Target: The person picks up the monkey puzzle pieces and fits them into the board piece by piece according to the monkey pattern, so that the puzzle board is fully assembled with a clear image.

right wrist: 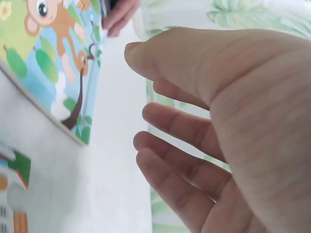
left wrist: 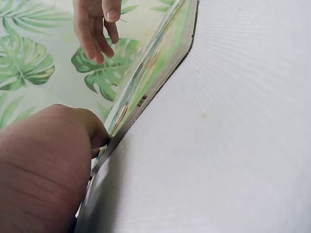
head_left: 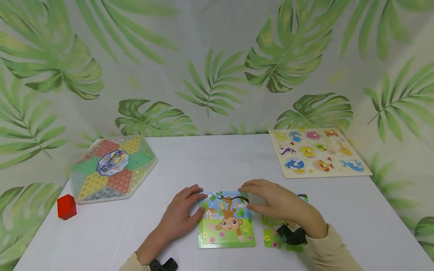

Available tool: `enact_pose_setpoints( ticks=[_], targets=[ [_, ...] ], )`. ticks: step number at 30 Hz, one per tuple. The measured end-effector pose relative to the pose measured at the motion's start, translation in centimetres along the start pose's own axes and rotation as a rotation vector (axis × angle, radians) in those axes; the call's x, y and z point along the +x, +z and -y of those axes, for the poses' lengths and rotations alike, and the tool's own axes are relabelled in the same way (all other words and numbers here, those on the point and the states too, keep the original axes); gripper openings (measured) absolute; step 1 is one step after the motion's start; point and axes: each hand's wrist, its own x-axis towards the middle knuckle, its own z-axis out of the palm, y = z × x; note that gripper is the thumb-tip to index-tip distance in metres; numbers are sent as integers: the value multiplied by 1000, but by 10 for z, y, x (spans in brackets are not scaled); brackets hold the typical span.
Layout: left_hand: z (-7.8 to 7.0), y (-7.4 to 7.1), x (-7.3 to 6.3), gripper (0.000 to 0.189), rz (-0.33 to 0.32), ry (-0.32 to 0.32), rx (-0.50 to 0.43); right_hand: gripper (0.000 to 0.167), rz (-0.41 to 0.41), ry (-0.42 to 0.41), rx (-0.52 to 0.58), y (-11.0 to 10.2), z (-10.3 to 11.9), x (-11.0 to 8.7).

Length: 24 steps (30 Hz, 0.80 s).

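Note:
A square jigsaw board with a monkey picture (head_left: 228, 224) lies on the white table in front of me. My left hand (head_left: 183, 212) holds it at the left edge, thumb low on the side and fingers by the upper left corner. My right hand (head_left: 274, 197) hovers over the board's upper right corner, fingers loosely bent and parted with nothing between them, as the right wrist view shows. Beneath the right forearm lie loose jigsaw pieces (head_left: 271, 238) with grass and flowers, partly hidden. A piece with a house (right wrist: 14, 194) shows in the right wrist view.
A hexagonal Chinese checkers board (head_left: 95, 184) rests at the back left, with a red block (head_left: 66, 207) beside its near corner. At the back right is a wooden sea-animal peg puzzle (head_left: 322, 154). A leaf-patterned cloth (head_left: 217, 75) hangs behind the table.

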Motion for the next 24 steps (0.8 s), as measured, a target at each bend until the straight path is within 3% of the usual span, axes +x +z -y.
enact_pose_setpoints(
  ticks=[10,24],
  targets=[
    [0,2,-1,31,12,-19,-5,43,10,52,15,-13,-16,-15],
    [-2,0,0,31,8,-9,5,46,-47,87,14,-29,-42,-29]
  ],
)
